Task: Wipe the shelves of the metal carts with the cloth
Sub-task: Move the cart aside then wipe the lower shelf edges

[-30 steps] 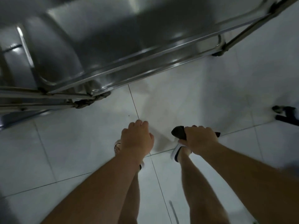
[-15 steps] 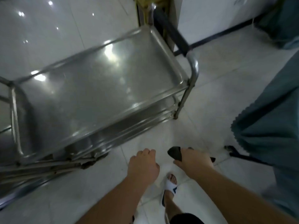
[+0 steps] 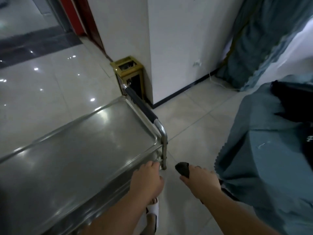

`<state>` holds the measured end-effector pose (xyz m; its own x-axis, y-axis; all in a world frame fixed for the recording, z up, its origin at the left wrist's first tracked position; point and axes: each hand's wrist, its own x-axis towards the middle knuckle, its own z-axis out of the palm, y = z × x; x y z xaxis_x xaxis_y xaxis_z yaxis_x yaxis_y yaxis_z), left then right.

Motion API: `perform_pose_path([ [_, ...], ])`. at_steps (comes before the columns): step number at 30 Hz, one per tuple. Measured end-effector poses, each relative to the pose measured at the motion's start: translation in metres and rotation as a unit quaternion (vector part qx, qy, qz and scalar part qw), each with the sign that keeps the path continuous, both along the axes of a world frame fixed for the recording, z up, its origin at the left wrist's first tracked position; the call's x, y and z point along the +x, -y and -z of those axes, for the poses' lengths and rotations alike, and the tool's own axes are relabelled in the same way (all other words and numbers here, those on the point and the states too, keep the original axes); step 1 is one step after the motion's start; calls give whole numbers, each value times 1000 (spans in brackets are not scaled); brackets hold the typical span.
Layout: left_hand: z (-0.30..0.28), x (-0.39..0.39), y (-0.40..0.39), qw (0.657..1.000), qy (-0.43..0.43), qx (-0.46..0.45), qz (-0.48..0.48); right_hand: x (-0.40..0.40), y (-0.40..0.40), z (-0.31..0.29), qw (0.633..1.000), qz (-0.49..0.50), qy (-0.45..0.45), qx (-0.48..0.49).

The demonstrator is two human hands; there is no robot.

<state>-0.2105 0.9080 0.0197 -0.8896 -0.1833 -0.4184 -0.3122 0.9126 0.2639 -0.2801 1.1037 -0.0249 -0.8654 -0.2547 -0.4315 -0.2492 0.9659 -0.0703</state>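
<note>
Where pale floor tiles (image 3: pixel 194 116) gleam, steel cart shelf (image 3: pixel 76 150)

1. The cart (image 3: pixel 81 150) runs off the left and bottom edges; its lower shelves are hidden under the top shelf.
2. Most of the cloth (image 3: pixel 182 168) is hidden inside the right hand (image 3: pixel 200 179).
3. The left hand (image 3: pixel 147 179) shows only its back; its fingertips are hidden.
4. The blue fabric (image 3: pixel 264 158) is cut off at the right edge.
</note>
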Motion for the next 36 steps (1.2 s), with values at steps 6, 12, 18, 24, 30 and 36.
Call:
perform_pose_path([
  [6,-20,-110,6,995,-67,33,69,-76,7,-39,994,88,-58,-5],
  [12,-31,-198,7,988,-64,17,140,-128,-2,-55,986,142,-86,-9],
  [18,-25,-262,-2,981,-55,3,184,-184,-22,-54,986,130,-101,26],
  [24,-15,-350,-26,984,-52,-9,169,-282,-59,-42,987,129,-93,26],
  [30,-15,-448,-62,994,-35,-24,99,-397,-101,-50,992,83,-85,32],
  [36,-15,-516,-74,999,-32,-32,24,-494,-101,-63,997,1,-75,24],
])
